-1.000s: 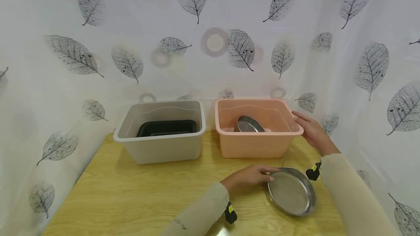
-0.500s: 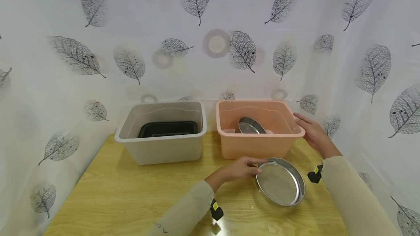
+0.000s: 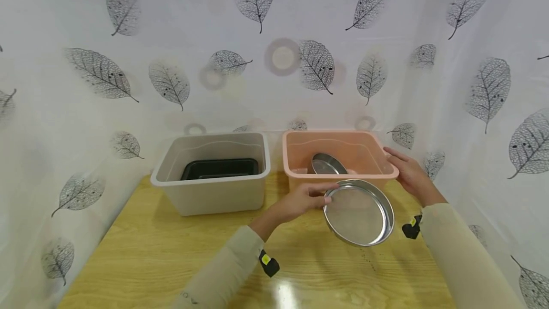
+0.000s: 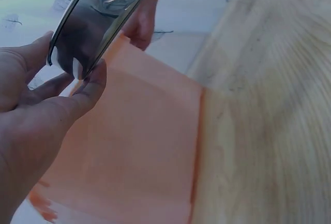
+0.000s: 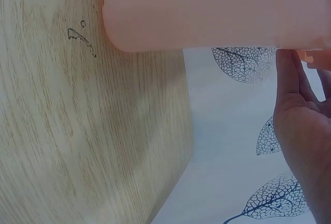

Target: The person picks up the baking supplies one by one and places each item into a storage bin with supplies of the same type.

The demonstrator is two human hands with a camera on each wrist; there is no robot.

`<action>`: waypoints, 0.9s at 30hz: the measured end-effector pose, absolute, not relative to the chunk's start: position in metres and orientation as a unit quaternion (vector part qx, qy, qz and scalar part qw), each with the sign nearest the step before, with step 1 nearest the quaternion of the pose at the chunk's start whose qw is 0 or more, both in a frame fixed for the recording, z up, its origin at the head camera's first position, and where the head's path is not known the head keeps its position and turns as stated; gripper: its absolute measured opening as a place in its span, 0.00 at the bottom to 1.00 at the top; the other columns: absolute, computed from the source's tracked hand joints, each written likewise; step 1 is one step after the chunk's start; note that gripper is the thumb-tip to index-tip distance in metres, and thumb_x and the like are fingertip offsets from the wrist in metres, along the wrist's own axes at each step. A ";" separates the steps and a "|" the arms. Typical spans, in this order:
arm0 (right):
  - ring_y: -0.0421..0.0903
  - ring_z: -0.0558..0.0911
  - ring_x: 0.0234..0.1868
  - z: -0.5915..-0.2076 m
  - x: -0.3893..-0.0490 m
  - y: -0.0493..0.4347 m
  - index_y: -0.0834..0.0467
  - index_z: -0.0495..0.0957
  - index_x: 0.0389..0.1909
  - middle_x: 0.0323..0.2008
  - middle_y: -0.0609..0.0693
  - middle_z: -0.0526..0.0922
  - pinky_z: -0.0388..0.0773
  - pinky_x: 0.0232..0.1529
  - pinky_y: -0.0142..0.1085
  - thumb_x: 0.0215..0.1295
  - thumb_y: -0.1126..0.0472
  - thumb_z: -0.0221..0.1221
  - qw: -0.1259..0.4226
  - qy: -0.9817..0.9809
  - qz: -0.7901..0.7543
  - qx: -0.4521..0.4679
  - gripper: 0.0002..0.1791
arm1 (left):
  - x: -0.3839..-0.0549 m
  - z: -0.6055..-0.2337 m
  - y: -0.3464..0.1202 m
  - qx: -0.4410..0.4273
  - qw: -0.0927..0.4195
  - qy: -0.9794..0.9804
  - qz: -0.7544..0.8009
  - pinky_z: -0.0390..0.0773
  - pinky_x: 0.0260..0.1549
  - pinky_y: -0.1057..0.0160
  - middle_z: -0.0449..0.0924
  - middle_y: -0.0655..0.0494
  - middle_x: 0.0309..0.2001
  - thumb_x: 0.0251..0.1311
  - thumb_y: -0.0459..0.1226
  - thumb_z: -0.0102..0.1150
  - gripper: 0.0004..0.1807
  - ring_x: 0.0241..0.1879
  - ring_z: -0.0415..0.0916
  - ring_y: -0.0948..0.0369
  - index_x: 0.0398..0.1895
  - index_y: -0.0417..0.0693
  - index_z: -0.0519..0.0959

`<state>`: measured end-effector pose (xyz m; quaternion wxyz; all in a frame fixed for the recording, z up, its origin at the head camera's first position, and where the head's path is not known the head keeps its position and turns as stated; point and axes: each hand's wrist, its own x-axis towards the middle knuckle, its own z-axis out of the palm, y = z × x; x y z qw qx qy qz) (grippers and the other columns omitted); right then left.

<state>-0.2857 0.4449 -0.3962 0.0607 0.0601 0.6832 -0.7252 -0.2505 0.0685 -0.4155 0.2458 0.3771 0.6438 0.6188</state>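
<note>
My left hand [image 3: 296,204] pinches the rim of a round silver cake pan [image 3: 360,216], thumb on one side and fingers on the other. The pan is tilted, raised off the table in front of the pink bin [image 3: 330,182]. In the left wrist view the cake pan [image 4: 98,22] shows its shiny side above the bin's wall [image 4: 139,120]. My right hand [image 3: 411,178] touches the pink bin's right rim with fairly straight fingers; the right wrist view shows this hand [image 5: 305,110] against the bin's outside. A smaller metal pan [image 3: 328,163] leans inside the bin.
A grey bin [image 3: 214,199] stands left of the pink one, with a black tray [image 3: 220,168] inside. Both are at the back of the wooden table [image 3: 171,261], before a leaf-patterned curtain [image 3: 274,94]. Small dark marks [image 5: 80,35] show on the tabletop.
My left hand has lifted the cake pan off the table, moving it up, away from me and slightly left toward the pink bin. My right hand has stayed at the bin's rim.
</note>
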 end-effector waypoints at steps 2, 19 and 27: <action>0.35 0.84 0.51 -0.396 -0.286 0.445 0.48 0.46 0.82 0.76 0.55 0.58 0.82 0.52 0.30 0.77 0.51 0.55 0.063 0.687 -0.722 0.062 0.40 | -0.252 -0.408 0.065 0.381 0.228 0.650 0.617 0.81 0.56 0.64 0.75 0.56 0.68 0.72 0.38 0.57 0.26 0.64 0.75 0.55 0.72 0.56 0.72; 0.32 0.83 0.52 -0.400 -0.287 0.447 0.52 0.46 0.81 0.81 0.59 0.44 0.82 0.51 0.26 0.78 0.50 0.53 0.047 0.703 -0.708 0.034 0.39 | -0.289 -0.375 0.057 0.364 0.185 0.653 0.637 0.81 0.57 0.58 0.69 0.48 0.71 0.73 0.36 0.55 0.28 0.60 0.77 0.56 0.75 0.48 0.67; 0.32 0.82 0.52 -0.400 -0.287 0.446 0.51 0.44 0.82 0.81 0.61 0.42 0.81 0.52 0.27 0.79 0.50 0.52 0.047 0.718 -0.694 0.034 0.39 | -0.312 -0.367 0.060 0.329 0.177 0.646 0.665 0.82 0.55 0.51 0.76 0.38 0.62 0.74 0.33 0.54 0.29 0.48 0.81 0.57 0.76 0.46 0.65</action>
